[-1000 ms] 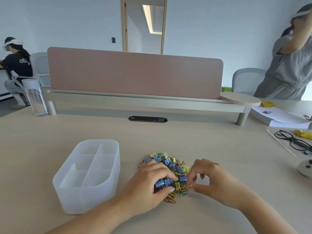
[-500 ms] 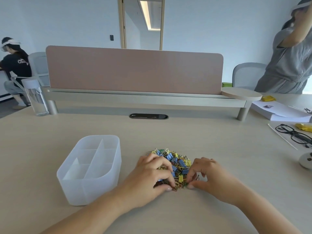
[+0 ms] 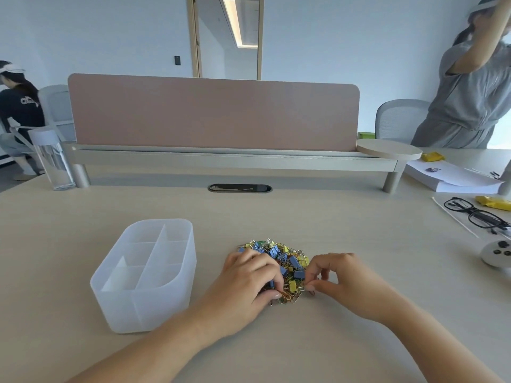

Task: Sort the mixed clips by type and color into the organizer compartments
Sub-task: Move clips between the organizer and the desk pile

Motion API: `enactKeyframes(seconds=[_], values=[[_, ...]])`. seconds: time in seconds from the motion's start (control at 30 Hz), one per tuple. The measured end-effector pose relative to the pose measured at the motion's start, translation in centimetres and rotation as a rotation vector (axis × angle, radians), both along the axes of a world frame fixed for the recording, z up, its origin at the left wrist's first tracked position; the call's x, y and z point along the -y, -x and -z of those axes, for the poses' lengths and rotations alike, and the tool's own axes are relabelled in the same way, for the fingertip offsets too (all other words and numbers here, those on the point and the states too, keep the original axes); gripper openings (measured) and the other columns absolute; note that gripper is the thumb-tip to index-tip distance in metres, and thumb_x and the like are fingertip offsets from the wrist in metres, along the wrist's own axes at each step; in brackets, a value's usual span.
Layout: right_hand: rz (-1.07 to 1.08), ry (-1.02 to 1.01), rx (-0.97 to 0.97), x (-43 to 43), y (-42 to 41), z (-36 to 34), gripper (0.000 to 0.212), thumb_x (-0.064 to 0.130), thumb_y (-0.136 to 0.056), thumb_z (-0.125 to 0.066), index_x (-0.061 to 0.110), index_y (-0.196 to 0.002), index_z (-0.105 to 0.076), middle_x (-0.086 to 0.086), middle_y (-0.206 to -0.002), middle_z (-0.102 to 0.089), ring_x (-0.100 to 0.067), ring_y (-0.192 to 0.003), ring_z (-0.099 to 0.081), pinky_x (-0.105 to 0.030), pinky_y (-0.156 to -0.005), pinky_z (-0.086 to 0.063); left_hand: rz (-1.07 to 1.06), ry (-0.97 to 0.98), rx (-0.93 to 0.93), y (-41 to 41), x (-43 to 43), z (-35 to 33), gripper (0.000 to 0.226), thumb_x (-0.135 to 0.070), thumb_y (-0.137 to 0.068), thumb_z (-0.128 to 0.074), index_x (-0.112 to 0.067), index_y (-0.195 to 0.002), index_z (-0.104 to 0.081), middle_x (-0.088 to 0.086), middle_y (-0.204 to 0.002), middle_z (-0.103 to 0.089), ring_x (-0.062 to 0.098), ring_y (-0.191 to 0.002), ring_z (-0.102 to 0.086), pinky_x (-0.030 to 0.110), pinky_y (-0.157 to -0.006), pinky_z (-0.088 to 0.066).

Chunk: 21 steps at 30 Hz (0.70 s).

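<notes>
These clips (image 3: 279,257) will be light and stiff but tangled, wire loops hooking each other, so I'd take one by its body or a single wire end and lift it slowly free. They lie in one mixed pile on the desk (image 3: 276,214), right of the organizer (image 3: 143,308): blue and yellow binder clips with silver handles, orange and green paper clips among them. My left hand (image 3: 249,283) curls over the pile's left side, thumb and fingertip pinching an orange paper clip (image 3: 285,295) at the near edge; my right hand (image 3: 341,280) pinches a small clip beside it.
</notes>
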State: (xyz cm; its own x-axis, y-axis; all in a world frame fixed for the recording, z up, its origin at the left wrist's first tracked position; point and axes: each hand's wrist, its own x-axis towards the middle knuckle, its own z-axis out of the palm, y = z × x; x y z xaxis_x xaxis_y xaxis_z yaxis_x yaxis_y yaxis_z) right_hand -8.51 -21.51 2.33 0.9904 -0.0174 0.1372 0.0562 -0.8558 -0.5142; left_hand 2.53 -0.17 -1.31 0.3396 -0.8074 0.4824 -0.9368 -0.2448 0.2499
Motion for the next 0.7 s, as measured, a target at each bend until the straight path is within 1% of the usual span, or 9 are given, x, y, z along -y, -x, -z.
enactKeyframes(seconds=[0.07, 0.13, 0.23, 0.3, 0.4, 0.47, 0.57, 0.6, 0.7], values=[[0.0, -0.024, -0.006, -0.08, 0.07, -0.14, 0.017, 0.024, -0.087, -0.069, 0.036, -0.076, -0.063, 0.016, -0.077, -0.068, -0.004, -0.077, -0.058, -0.014, -0.069, -0.042, 0.002, 0.004, -0.006, 0.03, -0.03, 0.01, 0.007, -0.04, -0.09, -0.05, -0.035, -0.091, -0.055, -0.024, -0.106, -0.052, -0.002, -0.11, -0.038, 0.023, -0.098, -0.022], [-0.006, -0.031, -0.01, -0.14, 0.1, -0.17, 0.016, 0.025, -0.087, -0.07, 0.035, -0.077, -0.064, 0.015, -0.078, -0.068, -0.005, -0.076, -0.059, -0.015, -0.068, -0.044, 0.003, 0.02, -0.029, 0.11, 0.0, 0.1, 0.007, -0.04, -0.09, -0.051, -0.034, -0.091, -0.055, -0.024, -0.105, -0.052, -0.002, -0.109, -0.038, 0.023, -0.098, -0.023], [-0.005, -0.024, -0.009, 0.08, 0.09, -0.08, 0.02, 0.022, -0.087, -0.069, 0.037, -0.077, -0.062, 0.016, -0.08, -0.069, -0.006, -0.076, -0.058, -0.021, -0.072, -0.046, -0.002, 0.065, -0.072, 0.2, 0.11, 0.1, 0.011, -0.043, -0.091, -0.05, -0.034, -0.091, -0.056, -0.024, -0.102, -0.052, -0.001, -0.106, -0.041, 0.022, -0.096, -0.026], [-0.007, -0.02, 0.003, 0.35, 0.15, -0.15, 0.022, 0.019, -0.087, -0.069, 0.038, -0.079, -0.064, 0.018, -0.083, -0.068, -0.007, -0.078, -0.056, -0.022, -0.073, -0.047, -0.005, 0.089, -0.102, 0.19, 0.12, -0.01, 0.012, -0.043, -0.092, -0.05, -0.033, -0.09, -0.056, -0.022, -0.097, -0.055, 0.0, -0.103, -0.043, 0.022, -0.095, -0.028], [-0.039, -0.027, 0.002, 0.66, 0.24, -0.39, 0.02, 0.019, -0.085, -0.07, 0.038, -0.081, -0.068, 0.021, -0.086, -0.067, -0.008, -0.081, -0.054, -0.024, -0.074, -0.047, -0.008, 0.093, -0.128, 0.19, -0.01, -0.11, 0.007, -0.039, -0.092, -0.055, -0.033, -0.089, -0.057, -0.021, -0.094, -0.056, 0.001, -0.101, -0.044, 0.024, -0.094, -0.03], [-0.064, -0.034, -0.017, 0.65, 0.33, -0.59, 0.017, 0.022, -0.083, -0.072, 0.038, -0.081, -0.071, 0.02, -0.086, -0.067, -0.009, -0.083, -0.055, -0.025, -0.075, -0.047, -0.021, 0.1, -0.125, 0.27, -0.07, -0.13, 0.007, -0.04, -0.092, -0.056, -0.033, -0.089, -0.057, -0.022, -0.095, -0.056, 0.001, -0.101, -0.043, 0.025, -0.094, -0.031], [-0.112, -0.037, -0.036, 0.45, 0.32, -0.54, 0.018, 0.021, -0.08, -0.076, 0.039, -0.082, -0.073, 0.018, -0.086, -0.065, -0.01, -0.086, -0.057, -0.018, -0.072, -0.043, -0.038, 0.124, -0.092, 0.33, -0.31, -0.41, 0.008, -0.042, -0.089, -0.057, -0.034, -0.089, -0.059, -0.024, -0.102, -0.053, 0.001, -0.106, -0.042, 0.025, -0.096, -0.028], [-0.12, -0.038, -0.045, 0.37, 0.29, -0.43, 0.018, 0.021, -0.079, -0.077, 0.039, -0.083, -0.074, 0.018, -0.086, -0.064, -0.009, -0.087, -0.057, -0.016, -0.071, -0.042, -0.028, 0.111, -0.076, 0.32, -0.45, -0.55, 0.007, -0.042, -0.089, -0.058, -0.035, -0.088, -0.06, -0.024, -0.104, -0.052, 0.001, -0.107, -0.041, 0.025, -0.097, -0.027], [-0.109, -0.028, -0.071, 0.38, 0.18, -0.19, 0.016, 0.025, -0.078, -0.078, 0.039, -0.084, -0.073, 0.017, -0.086, -0.063, -0.006, -0.086, -0.058, -0.014, -0.07, -0.04, 0.027, 0.024, -0.023, 0.33, -0.83, -0.67, 0.008, -0.044, -0.086, -0.063, -0.036, -0.085, -0.064, -0.026, -0.108, -0.05, 0.0, -0.112, -0.038, 0.025, -0.1, -0.022]])
